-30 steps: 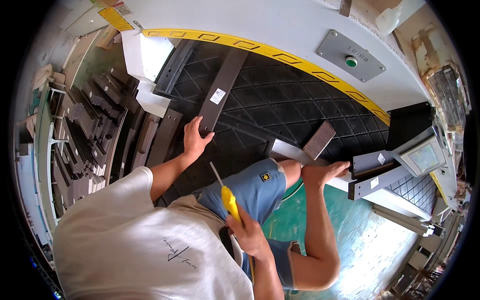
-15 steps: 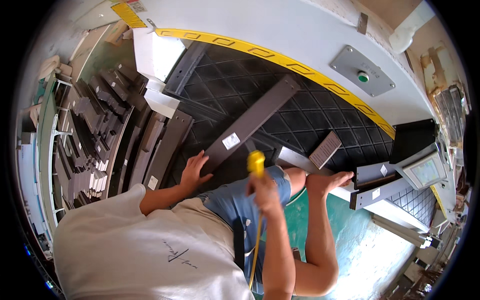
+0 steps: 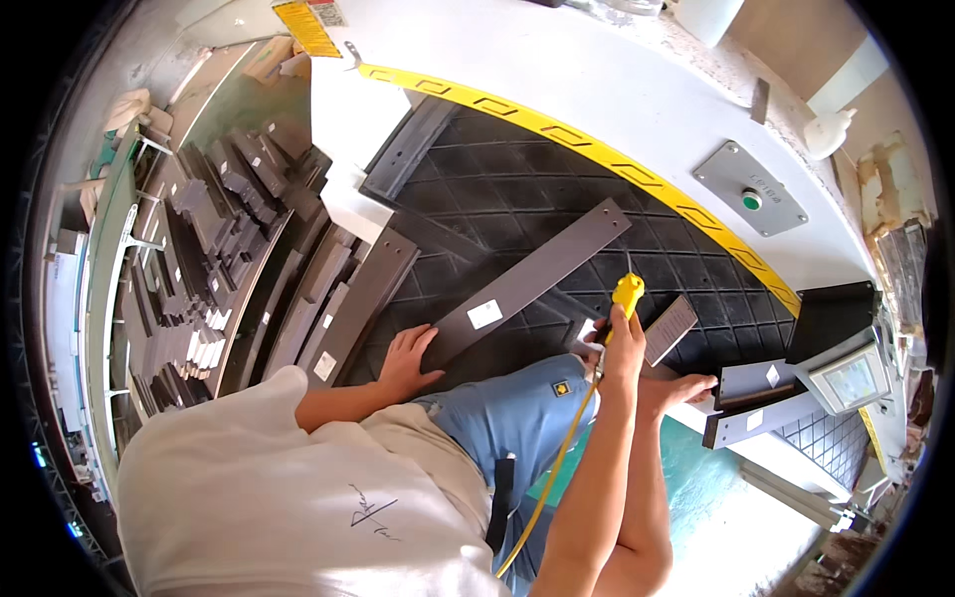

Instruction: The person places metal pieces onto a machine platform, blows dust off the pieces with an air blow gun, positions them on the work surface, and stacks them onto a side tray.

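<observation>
My left hand point(image 3: 406, 362) lies with fingers spread at the near end of a long dark brown board point(image 3: 542, 277), which has a white label and small holes at its far end. In my right hand point(image 3: 624, 348) is a yellow air blow gun point(image 3: 628, 293), its thin nozzle pointing away from me beside the board's far end. From the gun a yellow hose point(image 3: 547, 497) runs down past my thigh. The board slants across a black ribbed mat point(image 3: 477, 184). My right fingers wrap the gun's handle; its trigger is hidden.
Several dark boards point(image 3: 363, 308) stand stacked on the left. Beyond the mat curves a white machine wall with a yellow strip point(image 3: 557, 129) and a green button point(image 3: 751, 200). A small brown block point(image 3: 670, 330), a screen point(image 3: 853, 378) and labelled dark pieces point(image 3: 761, 418) lie to the right.
My right hand has moved away from me and to the right with the blow gun, past my thigh. The left hand stays at the board's near end. The whole view has shifted slightly.
</observation>
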The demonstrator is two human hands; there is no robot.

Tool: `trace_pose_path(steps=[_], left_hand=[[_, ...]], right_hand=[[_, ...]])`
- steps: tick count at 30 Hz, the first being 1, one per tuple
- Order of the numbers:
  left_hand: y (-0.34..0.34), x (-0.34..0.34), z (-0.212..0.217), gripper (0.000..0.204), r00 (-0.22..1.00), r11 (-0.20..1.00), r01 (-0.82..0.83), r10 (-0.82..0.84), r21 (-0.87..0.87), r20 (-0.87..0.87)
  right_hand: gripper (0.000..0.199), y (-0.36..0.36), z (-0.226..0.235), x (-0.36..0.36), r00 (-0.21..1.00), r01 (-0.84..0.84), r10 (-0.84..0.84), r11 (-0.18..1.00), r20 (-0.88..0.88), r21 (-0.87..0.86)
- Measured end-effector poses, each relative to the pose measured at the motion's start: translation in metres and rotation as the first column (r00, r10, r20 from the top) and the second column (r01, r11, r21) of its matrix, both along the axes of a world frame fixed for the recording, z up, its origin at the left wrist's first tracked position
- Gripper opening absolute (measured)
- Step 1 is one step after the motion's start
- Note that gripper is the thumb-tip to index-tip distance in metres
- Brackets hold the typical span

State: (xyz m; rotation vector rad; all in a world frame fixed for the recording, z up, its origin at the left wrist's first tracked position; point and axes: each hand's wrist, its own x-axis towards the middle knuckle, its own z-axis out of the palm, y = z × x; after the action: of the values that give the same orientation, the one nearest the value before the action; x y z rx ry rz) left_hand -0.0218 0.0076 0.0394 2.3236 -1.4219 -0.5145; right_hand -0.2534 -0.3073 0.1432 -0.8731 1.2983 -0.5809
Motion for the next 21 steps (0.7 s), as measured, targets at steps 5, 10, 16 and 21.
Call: trace_pose_path(steps=[5,10,16,21], left_hand=[[0.002,0.010,-0.005,0.095,0.999,1.000,0.010,-0.010,0.007,-0.043],[-0.004,0.010,-0.008,0.097,0.999,0.999,0.033,-0.034,-0.024,-0.033],[0.004,0.013,-0.014,0.097,1.000,0.999,0.015,-0.016,-0.043,-0.014],[0.000,0.007,-0.013,0.096,0.998,0.999,-0.015,0.013,-0.038,-0.058]], right_hand=[[0.034,0.070,0.032,-0.025,0.749,-0.588,0.589,0.802,-0.302,0.104],[0.038,0.126,0.066,-0.040,0.615,-0.765,0.789,0.597,-0.003,0.240],[0.032,0.026,0.016,-0.007,0.951,-0.288,0.236,0.908,-0.198,-0.303],[0.031,-0.049,0.014,0.020,0.973,-0.206,0.186,0.968,-0.140,-0.143]])
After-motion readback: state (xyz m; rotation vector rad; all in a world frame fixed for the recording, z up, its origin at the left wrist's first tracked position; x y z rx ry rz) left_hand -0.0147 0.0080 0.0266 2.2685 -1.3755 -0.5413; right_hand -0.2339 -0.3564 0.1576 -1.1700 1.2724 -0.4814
